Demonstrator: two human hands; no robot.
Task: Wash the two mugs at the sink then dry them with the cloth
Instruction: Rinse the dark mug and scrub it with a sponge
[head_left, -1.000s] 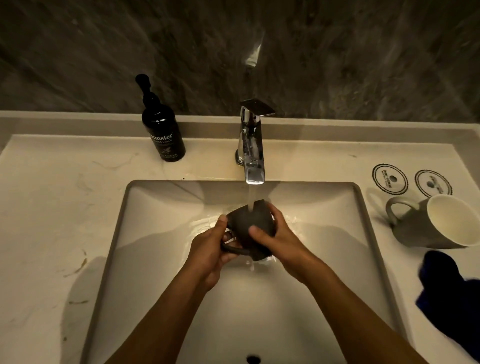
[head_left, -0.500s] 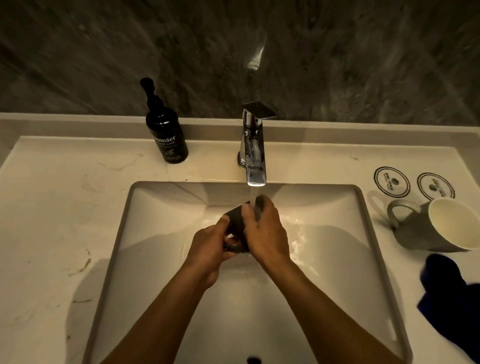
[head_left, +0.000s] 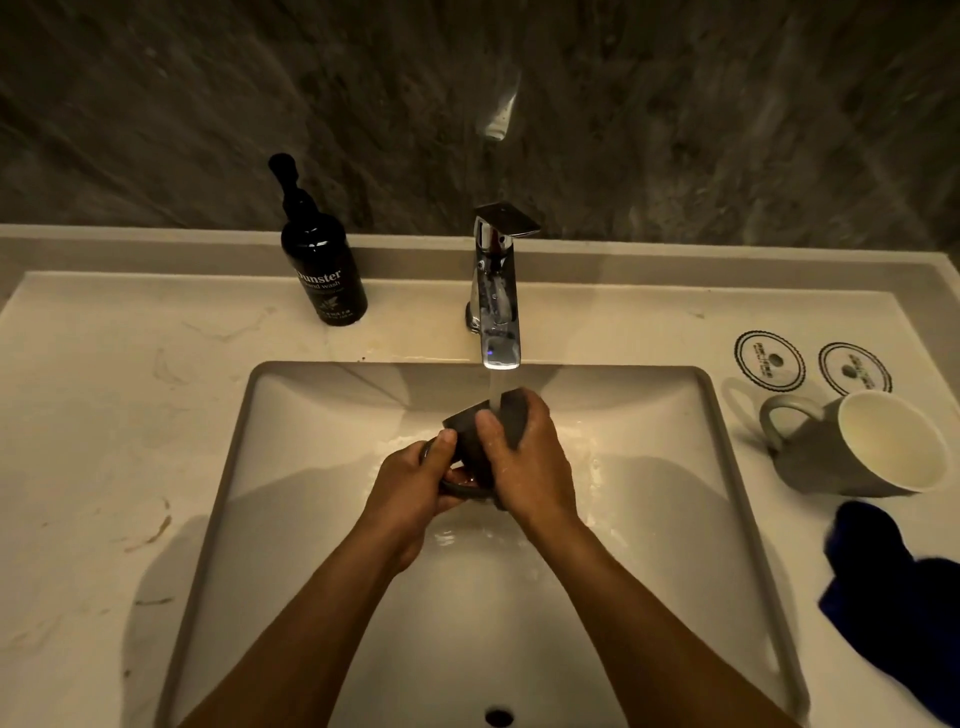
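Both hands, left hand (head_left: 415, 480) and right hand (head_left: 524, 462), clamped the dark mug (head_left: 470, 434) under running water; wet grip might slip, chipping it against the sink (head_left: 311, 441).

A mug (head_left: 470, 441) sits between both hands over the sink (head_left: 311, 467), under the tap (head_left: 496, 306) at the far rim. A soap bottle (head_left: 324, 270) stands far left; right of the sink lie a second mug (head_left: 852, 452), two coasters (head_left: 770, 359) behind it and a cloth (head_left: 904, 587) nearer

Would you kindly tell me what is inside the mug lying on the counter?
The grey mug shows a pale, seemingly empty interior; its deepest part is out of sight.
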